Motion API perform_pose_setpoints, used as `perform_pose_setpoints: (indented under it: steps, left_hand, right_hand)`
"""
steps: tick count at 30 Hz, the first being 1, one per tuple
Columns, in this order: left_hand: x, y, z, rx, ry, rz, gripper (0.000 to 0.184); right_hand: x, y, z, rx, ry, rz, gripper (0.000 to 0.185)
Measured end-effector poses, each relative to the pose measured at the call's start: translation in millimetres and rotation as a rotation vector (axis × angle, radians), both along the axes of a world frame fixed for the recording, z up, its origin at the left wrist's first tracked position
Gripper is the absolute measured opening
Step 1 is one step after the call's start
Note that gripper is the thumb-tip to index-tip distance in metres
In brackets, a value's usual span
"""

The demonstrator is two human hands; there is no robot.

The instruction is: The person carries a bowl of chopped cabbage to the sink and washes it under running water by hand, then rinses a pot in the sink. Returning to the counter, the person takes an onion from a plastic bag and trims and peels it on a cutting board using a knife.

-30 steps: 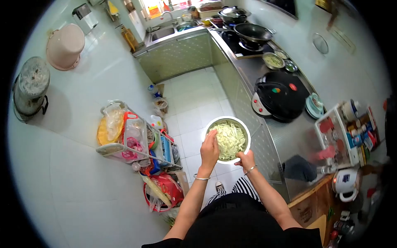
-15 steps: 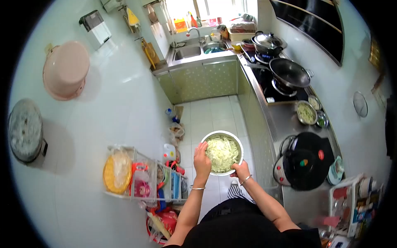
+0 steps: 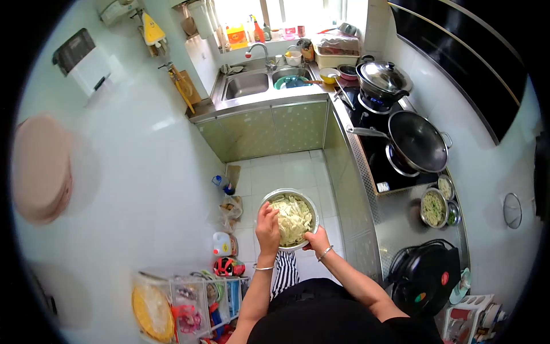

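Note:
A round metal bowl (image 3: pixel 314 213) full of pale green shredded vegetable (image 3: pixel 293 221) is held in front of my body, over the floor. My left hand (image 3: pixel 267 229) lies against the bowl's left side, its fingers reaching up over the rim beside the shreds. On the lower right rim, my right hand (image 3: pixel 316 239) grips the edge, thumb on top and fingers underneath. Both wrists wear a silver bangle.
A wok (image 3: pixel 418 142) sits on the stove at the right, with a lidded pot (image 3: pixel 384 80) behind it. Small bowls (image 3: pixel 433 208) and a black electric pan (image 3: pixel 427 278) stand on the counter. The sink (image 3: pixel 246 86) is ahead; a rack (image 3: pixel 206 304) is lower left.
The view has moved forward into the kitchen, so sink and stove look closer and the rack has slid down. Both hands still have the bowl.

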State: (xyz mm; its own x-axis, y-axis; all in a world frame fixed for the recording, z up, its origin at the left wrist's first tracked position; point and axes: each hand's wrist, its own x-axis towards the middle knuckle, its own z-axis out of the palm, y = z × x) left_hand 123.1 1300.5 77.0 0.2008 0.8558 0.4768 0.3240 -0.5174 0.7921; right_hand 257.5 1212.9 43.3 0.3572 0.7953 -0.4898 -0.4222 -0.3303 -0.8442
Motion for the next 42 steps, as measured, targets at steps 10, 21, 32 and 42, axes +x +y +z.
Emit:
perform_pose_setpoints:
  steps: [10, 21, 32, 42]
  left_hand:
    - [66.2, 260.6, 11.6, 0.087, 0.056, -0.093, 0.037]
    - [95.2, 505.0, -31.8, -0.224, -0.065, -0.019, 0.053]
    - [159.3, 730.3, -28.2, -0.866, -0.453, -0.121, 0.042]
    - [189.1, 876.9, -34.7, -1.308, -0.489, -0.178, 0.033]
  right_hand:
    - [56.9, 244.8, 6.1, 0.032, -0.079, -0.149, 0.03]
    - [126.1, 467.8, 2.1, 0.017, 0.006, -0.153, 0.033]
    - [228.7, 745.4, 20.2, 0.033, -0.083, 0.126, 0.04]
    - [260.3, 904.7, 16.8, -0.033, -0.091, 0.144, 0.04]
